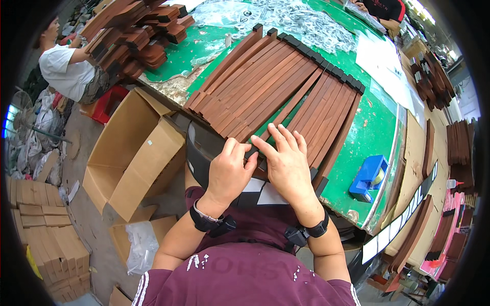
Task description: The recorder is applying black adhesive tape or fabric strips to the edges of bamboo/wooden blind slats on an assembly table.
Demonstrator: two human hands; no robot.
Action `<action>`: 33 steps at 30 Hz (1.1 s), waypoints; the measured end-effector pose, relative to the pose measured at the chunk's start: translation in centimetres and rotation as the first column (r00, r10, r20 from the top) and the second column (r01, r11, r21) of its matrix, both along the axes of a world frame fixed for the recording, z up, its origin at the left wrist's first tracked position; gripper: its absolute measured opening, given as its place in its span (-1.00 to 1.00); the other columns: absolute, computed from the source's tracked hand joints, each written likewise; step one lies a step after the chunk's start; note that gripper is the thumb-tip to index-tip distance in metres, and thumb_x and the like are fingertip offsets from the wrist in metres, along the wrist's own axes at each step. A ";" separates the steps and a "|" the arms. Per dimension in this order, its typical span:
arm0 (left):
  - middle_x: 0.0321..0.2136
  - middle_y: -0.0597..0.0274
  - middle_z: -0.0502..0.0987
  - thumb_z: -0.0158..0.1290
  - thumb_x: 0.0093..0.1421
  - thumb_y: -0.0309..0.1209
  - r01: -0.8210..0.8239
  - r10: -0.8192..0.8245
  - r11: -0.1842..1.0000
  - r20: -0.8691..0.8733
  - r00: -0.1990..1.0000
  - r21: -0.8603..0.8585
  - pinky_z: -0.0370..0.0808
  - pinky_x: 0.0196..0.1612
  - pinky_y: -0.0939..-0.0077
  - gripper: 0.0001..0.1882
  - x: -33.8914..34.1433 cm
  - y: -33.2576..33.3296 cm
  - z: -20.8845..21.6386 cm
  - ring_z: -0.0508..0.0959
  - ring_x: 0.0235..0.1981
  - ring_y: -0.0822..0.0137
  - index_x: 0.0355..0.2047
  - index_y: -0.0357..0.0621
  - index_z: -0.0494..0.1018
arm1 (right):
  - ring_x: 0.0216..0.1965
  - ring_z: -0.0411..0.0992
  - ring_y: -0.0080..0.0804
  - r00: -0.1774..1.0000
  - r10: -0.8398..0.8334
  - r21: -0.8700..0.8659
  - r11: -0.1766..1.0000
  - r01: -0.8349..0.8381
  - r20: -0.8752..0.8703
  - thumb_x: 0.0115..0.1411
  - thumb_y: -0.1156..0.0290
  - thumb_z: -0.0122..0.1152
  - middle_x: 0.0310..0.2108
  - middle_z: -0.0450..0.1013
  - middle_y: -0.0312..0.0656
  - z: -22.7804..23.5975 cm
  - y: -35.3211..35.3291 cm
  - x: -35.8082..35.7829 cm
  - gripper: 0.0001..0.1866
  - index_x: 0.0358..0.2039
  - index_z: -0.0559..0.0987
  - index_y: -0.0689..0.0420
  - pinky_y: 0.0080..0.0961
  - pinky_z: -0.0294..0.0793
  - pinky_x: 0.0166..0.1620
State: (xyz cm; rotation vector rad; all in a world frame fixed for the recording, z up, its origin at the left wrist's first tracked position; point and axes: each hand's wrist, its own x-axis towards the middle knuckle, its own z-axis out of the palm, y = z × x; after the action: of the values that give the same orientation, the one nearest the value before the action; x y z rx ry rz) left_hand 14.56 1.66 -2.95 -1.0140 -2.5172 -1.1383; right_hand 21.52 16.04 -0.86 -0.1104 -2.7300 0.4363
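A row of reddish-brown wooden slats [260, 81] lies fanned on the green table, with black end caps [321, 62] along the far ends. My left hand [229, 168] is closed in a pinch on a small black end cap [251, 151] at the near end of one slat. My right hand [287, 162] is beside it, its thumb and forefinger on either side of that slat [301, 96]. The other right fingers stretch over the neighbouring slats. My fingers partly hide the cap, so how far it sits on the wood cannot be seen.
A blue tape dispenser [368, 178] stands right of the slats. Clear plastic bags [286, 23] cover the far table. More slats are stacked at the far left [138, 38]. An open cardboard box [127, 153] stands left of me. Two other people are at the far left [69, 71] and far right [388, 13].
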 end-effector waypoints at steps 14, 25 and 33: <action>-0.39 0.15 0.45 0.32 0.07 -0.44 -0.010 0.008 1.000 -0.066 0.998 -0.027 0.48 -0.48 0.38 -0.74 0.5 -1.2 -0.3 0.52 -0.53 0.19 -0.27 -0.23 0.51 | 0.29 0.28 -0.01 1.000 -0.005 0.064 0.998 0.005 0.008 0.15 0.33 0.26 0.23 0.36 0.05 -0.4 -0.2 -0.1 -0.53 0.12 0.55 -0.12 0.05 0.14 0.32; -0.36 0.11 0.46 0.24 0.12 -0.43 0.053 -0.053 0.998 0.022 0.998 0.035 0.54 -0.45 0.24 -0.80 0.2 -1.2 -0.7 0.57 -0.48 0.02 -0.30 -0.22 0.48 | 0.27 0.29 0.00 1.000 -0.012 0.120 0.993 0.013 -0.010 0.14 0.39 0.22 0.22 0.38 0.05 -0.6 -0.2 -0.1 -0.52 0.12 0.55 -0.11 0.05 0.14 0.32; -0.35 0.11 0.47 0.26 0.13 -0.39 0.012 -0.012 1.000 0.017 1.000 0.013 0.55 -0.42 0.25 -0.75 0.0 -1.6 -1.6 0.58 -0.42 0.04 -0.24 -0.20 0.48 | 0.28 0.28 -0.01 0.997 0.031 0.130 0.991 -0.022 -0.068 0.13 0.41 0.20 0.18 0.40 0.03 -0.2 -2.2 0.3 -0.59 0.03 0.63 -0.02 0.09 0.14 0.31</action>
State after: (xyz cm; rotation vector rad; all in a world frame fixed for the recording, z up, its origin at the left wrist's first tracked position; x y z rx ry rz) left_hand 14.52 0.02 -4.54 -1.0220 -2.5167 -1.1694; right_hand 21.84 13.86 -1.10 -0.0239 -2.6843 0.2641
